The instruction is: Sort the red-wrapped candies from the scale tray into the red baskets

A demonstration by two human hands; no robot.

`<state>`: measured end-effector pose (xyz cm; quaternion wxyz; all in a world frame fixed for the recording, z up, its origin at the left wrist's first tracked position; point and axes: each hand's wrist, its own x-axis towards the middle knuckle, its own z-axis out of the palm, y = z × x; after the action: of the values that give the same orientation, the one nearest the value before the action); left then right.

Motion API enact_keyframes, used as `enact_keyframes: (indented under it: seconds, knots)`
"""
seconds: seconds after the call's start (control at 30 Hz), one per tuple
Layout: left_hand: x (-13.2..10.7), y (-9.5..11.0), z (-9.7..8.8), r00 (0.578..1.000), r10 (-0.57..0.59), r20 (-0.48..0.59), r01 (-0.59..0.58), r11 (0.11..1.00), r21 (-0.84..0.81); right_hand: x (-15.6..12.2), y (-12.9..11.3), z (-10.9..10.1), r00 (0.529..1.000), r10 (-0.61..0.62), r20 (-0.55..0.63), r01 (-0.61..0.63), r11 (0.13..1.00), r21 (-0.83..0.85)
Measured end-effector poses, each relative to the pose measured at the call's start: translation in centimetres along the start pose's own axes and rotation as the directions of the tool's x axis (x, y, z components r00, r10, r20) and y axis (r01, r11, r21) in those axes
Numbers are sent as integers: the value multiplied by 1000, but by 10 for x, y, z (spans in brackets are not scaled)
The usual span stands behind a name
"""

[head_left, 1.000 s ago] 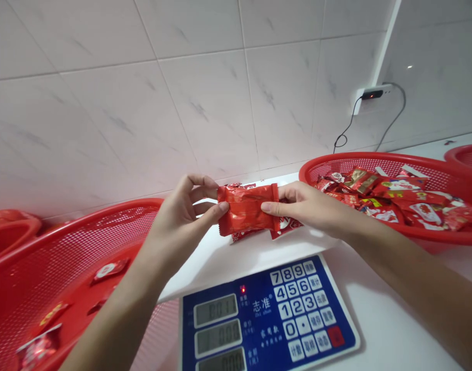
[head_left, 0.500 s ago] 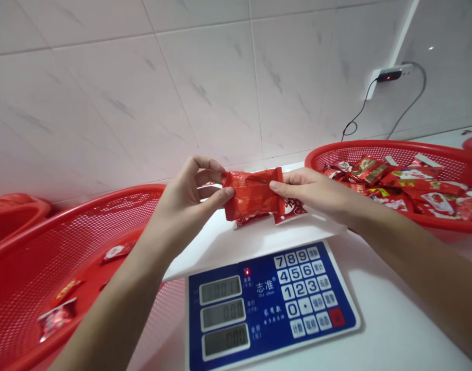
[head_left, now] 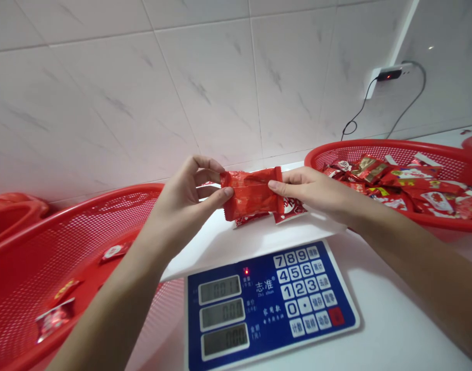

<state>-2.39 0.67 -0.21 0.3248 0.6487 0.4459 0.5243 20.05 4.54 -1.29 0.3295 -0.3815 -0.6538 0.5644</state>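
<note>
Head cam, single view. Left hand (head_left: 178, 206) and right hand (head_left: 313, 193) are both on one red foil packet (head_left: 251, 193), held in the air above the counter (head_left: 398, 319), just past the far edge of a blue digital scale (head_left: 270, 304). Nothing under the packet is supporting it. Left fingers (head_left: 207, 165) are narrow, pinching the packet's left end against the thumb; right fingers (head_left: 298, 176) do the same at the right end. Packet is roughly level, crimped seams at both ends. State of the counts: red mesh basket on the right (head_left: 375, 147) holds a loose heap of red and gold packets (head_left: 398, 185); red mesh basket on the left (head_left: 85, 211) has only a few, including one small packet (head_left: 54, 319) on its floor. Two more packets (head_left: 290, 211) lie on the counter directly behind the held one, partly hidden by it and the hands. Further red baskets are cut off at both frame edges, contents not readable. Scale's top readout is too small and glary to trust; the lower two look like zeros. Packet's printed text is unreadable, and the backs of the fingers are out of view.
</note>
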Motion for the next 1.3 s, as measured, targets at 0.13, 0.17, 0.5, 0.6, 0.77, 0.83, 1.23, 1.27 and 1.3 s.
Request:
enact_keyframes:
  seconds: [0.13, 0.17, 0.5, 0.6, 0.77, 0.83, 1.23, 1.27, 1.3]
  knots:
    - [1, 1, 2, 1000, 5, -25, -5, 1000, -3, 1, -1, 0, 1000, -18, -20, 17, 999, -39]
    - [1, 1, 3, 999, 10, -31, -10, 1000, -2, 0, -1, 0, 1000, -18, -18, 18, 1000, -26]
    - [1, 0, 2, 999, 12, -46, -11, 1000, 20, 1, 1, 0, 1000, -22, -1, 22, 998, 52]
    - [0, 0, 4, 999, 4, -35, -4, 1000, 3, 5, 9, -1, 998, -60, -26, 61, 996, 67]
    - [0, 0, 9, 1000, -17, 21, 18, 999, -44, 7, 15, 2, 989, -79, -126, 93, 990, 110]
    - [1, -2, 8, 999, 30, -26, -31, 999, -19, 6, 13, 4, 991, -75, -114, 91, 986, 141]
    - [5, -8, -1, 980, 54, -193, -42, 997, 65, 1, -6, 4, 943, -67, -327, 130, 976, 173]
    - [5, -7, -2, 980, 62, -191, -46, 995, 90, 1, -5, 3, 940, -87, -329, 153, 972, 181]
    - [5, -6, -2, 979, 65, -193, -43, 992, 116, 1, -4, 2, 937, -104, -333, 176, 966, 192]
